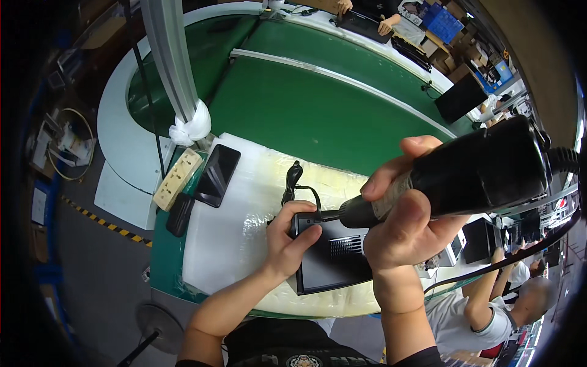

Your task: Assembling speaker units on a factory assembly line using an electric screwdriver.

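Head view shows the person's two bare hands over a pale padded sheet [226,244]. The fingers of the left hand [286,241] are bent around the corner of a flat black case [327,272], with the thumb pressed on its upper face and the other fingers at its far edge. This case lies on the sheet, to the right of these fingers, and its slotted vent [347,246] is between the two hands. The right hand [406,214] is wrapped firmly around a black power screwdriver [483,174], which is tilted, and its thin tip points to the case corner just beside the left fingertips. Whether the tip sits in a screw, I cannot tell. Just beyond the left fingers lies a bundled black cable [293,177]. Farther to their left are a dark phone [218,175], a cream power strip [178,179] and a small black object [179,215]. Well beyond all fingers stretches a green belt [330,110].
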Demonstrator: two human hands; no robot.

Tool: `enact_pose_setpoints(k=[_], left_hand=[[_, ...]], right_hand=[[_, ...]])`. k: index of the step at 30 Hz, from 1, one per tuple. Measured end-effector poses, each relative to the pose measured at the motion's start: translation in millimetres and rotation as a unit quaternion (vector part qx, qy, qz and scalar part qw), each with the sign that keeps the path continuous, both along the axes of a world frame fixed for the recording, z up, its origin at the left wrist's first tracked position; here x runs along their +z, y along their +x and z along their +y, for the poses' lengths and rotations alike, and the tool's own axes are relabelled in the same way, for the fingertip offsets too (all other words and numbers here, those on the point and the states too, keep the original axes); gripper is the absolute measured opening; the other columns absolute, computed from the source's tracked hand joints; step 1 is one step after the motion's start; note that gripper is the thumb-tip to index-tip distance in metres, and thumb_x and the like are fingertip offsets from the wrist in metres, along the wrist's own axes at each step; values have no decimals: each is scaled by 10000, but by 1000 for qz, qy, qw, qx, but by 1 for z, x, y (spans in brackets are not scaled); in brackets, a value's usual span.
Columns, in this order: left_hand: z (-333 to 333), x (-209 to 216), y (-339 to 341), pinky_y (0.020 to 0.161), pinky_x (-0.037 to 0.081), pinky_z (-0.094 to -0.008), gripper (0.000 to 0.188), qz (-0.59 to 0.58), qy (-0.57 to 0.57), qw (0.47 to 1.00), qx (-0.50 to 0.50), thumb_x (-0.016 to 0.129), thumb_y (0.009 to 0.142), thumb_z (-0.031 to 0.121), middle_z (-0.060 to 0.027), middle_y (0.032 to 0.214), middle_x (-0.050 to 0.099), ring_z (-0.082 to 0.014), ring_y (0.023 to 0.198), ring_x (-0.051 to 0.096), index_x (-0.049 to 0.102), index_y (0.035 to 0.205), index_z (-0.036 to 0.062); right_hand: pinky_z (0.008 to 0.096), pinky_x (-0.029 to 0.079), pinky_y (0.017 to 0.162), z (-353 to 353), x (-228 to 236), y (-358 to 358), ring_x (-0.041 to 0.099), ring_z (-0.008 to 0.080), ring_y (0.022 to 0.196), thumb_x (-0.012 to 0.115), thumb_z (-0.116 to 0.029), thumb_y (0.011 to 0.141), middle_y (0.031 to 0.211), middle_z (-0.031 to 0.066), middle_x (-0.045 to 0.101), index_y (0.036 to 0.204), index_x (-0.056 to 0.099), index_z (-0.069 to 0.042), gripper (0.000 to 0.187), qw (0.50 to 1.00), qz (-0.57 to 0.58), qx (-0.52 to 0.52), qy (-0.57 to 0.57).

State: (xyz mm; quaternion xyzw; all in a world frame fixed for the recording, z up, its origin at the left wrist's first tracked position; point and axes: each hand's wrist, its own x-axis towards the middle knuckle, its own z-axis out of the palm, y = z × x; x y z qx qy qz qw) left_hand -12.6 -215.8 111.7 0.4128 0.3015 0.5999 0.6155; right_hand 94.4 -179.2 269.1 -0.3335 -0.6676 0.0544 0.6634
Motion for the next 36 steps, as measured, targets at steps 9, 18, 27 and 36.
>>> enact_pose_setpoints(k=[9, 18, 27, 36], left_hand=[[-3, 8, -1, 845, 407, -234, 304, 7, -11, 1000, 1, 661, 830, 18, -67, 1100, 569, -113, 945, 534, 555, 1114, -7], [-2, 14, 2, 779, 442, -239, 315, 24, -37, 999, 6, 653, 820, 7, -48, 1040, 588, -104, 877, 537, 573, 1125, 3], [-1, 3, 3, 927, 439, -309, 354, 29, -8, 999, 37, 584, 815, 54, -147, 1104, 612, -199, 1002, 574, 545, 1151, -51], [-2, 4, 7, 912, 461, -325, 345, 16, -9, 1000, -6, 516, 876, 99, -174, 1102, 616, -220, 983, 598, 521, 1178, -67]], right_hand=[[229, 462, 521, 2, -4, -9, 577, 134, 592, 579, -438, 957, 1114, 218, 575, 1281, 311, 28, 627, 997, 66, 51, -4], [243, 494, 527, -2, 21, 13, 593, 140, 591, 565, -252, 977, 1121, 248, 615, 1285, 354, 16, 459, 992, 88, 46, 80], [250, 501, 548, -124, 11, 198, 583, 132, 593, 509, -49, 947, 1064, 177, 600, 1276, 311, 3, 388, 932, 136, -326, 86], [221, 491, 572, -156, -116, 321, 557, 94, 659, 537, -60, 960, 1127, 140, 581, 1363, 271, -8, 486, 878, 80, -470, 28]])
